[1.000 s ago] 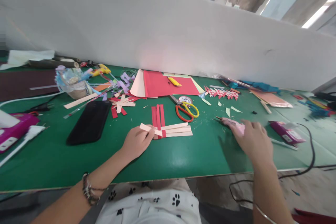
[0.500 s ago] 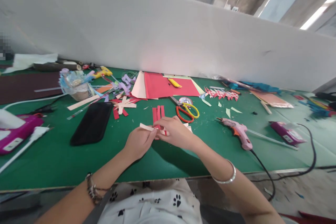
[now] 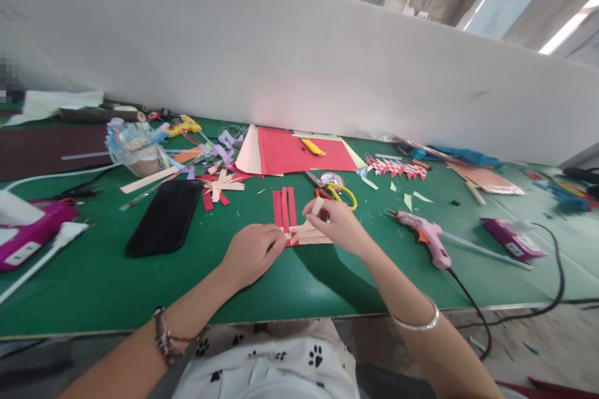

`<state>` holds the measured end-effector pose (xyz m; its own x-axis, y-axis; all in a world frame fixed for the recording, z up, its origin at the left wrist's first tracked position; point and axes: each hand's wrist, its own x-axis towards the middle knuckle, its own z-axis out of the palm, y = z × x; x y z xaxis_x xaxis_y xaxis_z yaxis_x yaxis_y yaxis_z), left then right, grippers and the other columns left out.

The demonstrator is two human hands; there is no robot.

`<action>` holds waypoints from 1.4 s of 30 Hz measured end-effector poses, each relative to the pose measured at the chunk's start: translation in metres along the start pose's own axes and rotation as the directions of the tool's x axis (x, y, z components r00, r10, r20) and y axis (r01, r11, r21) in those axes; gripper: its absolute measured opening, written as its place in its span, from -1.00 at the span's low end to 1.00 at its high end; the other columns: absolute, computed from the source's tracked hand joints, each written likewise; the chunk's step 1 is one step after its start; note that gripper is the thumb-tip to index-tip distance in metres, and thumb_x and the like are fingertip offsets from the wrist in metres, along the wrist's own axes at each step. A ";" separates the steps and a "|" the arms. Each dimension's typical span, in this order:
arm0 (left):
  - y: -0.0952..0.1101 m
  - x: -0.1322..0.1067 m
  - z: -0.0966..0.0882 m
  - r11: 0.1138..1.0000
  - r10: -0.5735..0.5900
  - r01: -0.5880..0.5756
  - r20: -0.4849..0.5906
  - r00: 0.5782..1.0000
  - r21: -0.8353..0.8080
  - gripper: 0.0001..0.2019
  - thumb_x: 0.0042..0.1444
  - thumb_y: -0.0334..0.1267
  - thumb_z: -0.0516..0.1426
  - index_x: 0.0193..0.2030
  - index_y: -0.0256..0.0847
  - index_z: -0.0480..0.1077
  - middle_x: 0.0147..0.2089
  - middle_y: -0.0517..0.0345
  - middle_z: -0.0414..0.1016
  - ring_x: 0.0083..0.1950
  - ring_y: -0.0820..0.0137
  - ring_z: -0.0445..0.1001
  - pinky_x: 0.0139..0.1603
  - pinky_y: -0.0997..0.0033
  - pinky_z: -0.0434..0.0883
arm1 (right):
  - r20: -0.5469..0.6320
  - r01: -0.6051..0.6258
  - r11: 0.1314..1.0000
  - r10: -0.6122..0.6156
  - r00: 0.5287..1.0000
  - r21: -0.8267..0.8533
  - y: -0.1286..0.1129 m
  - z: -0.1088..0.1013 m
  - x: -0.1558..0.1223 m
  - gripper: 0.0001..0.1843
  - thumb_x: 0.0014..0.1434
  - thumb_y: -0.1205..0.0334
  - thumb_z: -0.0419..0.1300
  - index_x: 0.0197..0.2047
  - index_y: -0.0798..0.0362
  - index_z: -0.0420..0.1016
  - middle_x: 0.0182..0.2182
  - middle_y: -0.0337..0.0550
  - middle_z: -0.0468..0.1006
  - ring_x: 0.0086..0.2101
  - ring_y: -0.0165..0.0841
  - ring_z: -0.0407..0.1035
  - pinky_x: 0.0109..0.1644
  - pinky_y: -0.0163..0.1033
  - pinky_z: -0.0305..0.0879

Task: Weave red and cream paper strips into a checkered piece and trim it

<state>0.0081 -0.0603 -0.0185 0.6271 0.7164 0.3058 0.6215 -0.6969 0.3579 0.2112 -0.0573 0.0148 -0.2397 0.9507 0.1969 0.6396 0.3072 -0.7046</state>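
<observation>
Red paper strips point(image 3: 284, 202) stand side by side, pointing away from me, and are interlaced at their near end with cream paper strips point(image 3: 318, 235) running to the right. My left hand point(image 3: 253, 254) is at the left edge of this weave, thumb and fingers closed on it and holding it down. Between the thumb and fingers of my right hand point(image 3: 345, 225), the raised end of a cream paper strip point(image 3: 317, 206) is pinched and bent upward. The fingertips of the left hand partly hide the weave's corner.
Scissors point(image 3: 344, 196) lie just beyond my right hand. A black phone point(image 3: 163, 219) is to the left, a pink glue gun point(image 3: 428, 237) with its cable to the right. Red paper sheets point(image 3: 290, 156) bear a yellow cutter point(image 3: 313, 147). Loose strips point(image 3: 219, 187) are scattered behind the phone.
My right hand has moved right and slightly up, lifting a cream strip's end. My left hand has shifted slightly onto the weave's left edge, and the cream strips now show.
</observation>
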 end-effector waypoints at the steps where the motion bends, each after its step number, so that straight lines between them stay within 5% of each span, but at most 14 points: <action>1: 0.000 -0.001 0.000 0.999 0.024 -0.024 -0.001 1.000 0.021 -0.56 0.28 -0.18 -0.21 -0.31 -0.19 0.47 -0.29 0.12 0.52 -0.28 0.37 0.45 -0.25 0.41 0.30 | -0.029 -0.021 1.000 0.021 0.999 0.013 0.004 -0.002 -0.005 -0.88 0.06 0.30 0.06 -0.48 0.07 0.36 -0.35 -0.22 0.50 -0.54 -0.51 0.21 -0.43 -0.38 0.14; 7: 0.001 -0.003 0.003 0.977 0.133 -0.137 0.036 0.991 0.164 -0.69 0.21 -0.14 -0.08 -0.20 -0.16 0.45 -0.20 0.11 0.49 -0.25 0.31 0.45 -0.25 0.33 0.32 | -0.112 -0.146 0.983 0.133 0.985 -0.109 0.016 -0.007 -0.034 -0.86 0.06 0.30 0.03 -0.38 0.03 0.41 -0.55 -0.29 0.43 -0.55 -0.44 0.26 -0.44 -0.36 0.14; 15: 0.002 -0.005 0.004 0.939 0.193 -0.200 0.053 0.980 0.280 -0.72 0.17 -0.11 -0.01 -0.19 -0.18 0.43 -0.19 0.09 0.48 -0.28 0.31 0.45 -0.27 0.31 0.34 | -0.135 -0.084 0.939 0.041 0.990 -0.332 0.031 0.002 -0.049 -0.84 0.15 0.36 0.01 -0.29 0.05 0.41 -0.35 -0.19 0.52 -0.42 -0.39 0.33 -0.21 -0.25 0.15; 23: 0.003 -0.006 0.004 0.911 0.232 -0.241 0.069 0.970 0.334 -0.69 0.16 -0.08 -0.02 -0.17 -0.20 0.44 -0.22 0.04 0.47 -0.28 0.29 0.45 -0.28 0.31 0.36 | -0.065 -0.026 0.867 -0.008 0.998 -0.498 0.038 0.004 -0.047 -0.82 0.20 0.39 -0.01 -0.28 0.05 0.40 -0.31 -0.15 0.51 -0.38 -0.34 0.33 -0.26 -0.25 0.08; 33: 0.003 -0.007 0.005 0.922 0.231 -0.237 0.055 0.971 0.307 -0.66 0.18 -0.06 -0.06 -0.18 -0.21 0.44 -0.25 0.02 0.45 -0.30 0.29 0.44 -0.30 0.31 0.35 | -0.022 0.056 0.898 -0.073 0.997 -0.436 0.047 0.003 -0.054 -0.78 0.21 0.41 -0.06 -0.24 0.06 0.38 -0.29 -0.12 0.48 -0.33 -0.35 0.35 -0.24 -0.26 0.13; 42: 0.003 -0.006 0.004 0.908 0.256 -0.265 0.072 0.964 0.324 -0.65 0.19 -0.08 -0.07 -0.18 -0.24 0.44 -0.25 0.00 0.46 -0.30 0.29 0.44 -0.28 0.30 0.36 | -0.135 -0.098 0.911 0.046 0.990 -0.401 0.045 0.002 -0.058 -0.81 0.18 0.34 -0.03 -0.19 0.06 0.38 -0.42 -0.21 0.50 -0.48 -0.40 0.32 -0.24 -0.25 0.11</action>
<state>0.0083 -0.0670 -0.0229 0.7971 0.5101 0.3233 0.5506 -0.8337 -0.0421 0.2527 -0.0982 -0.0296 -0.1086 0.9610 0.2545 0.8989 0.2043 -0.3877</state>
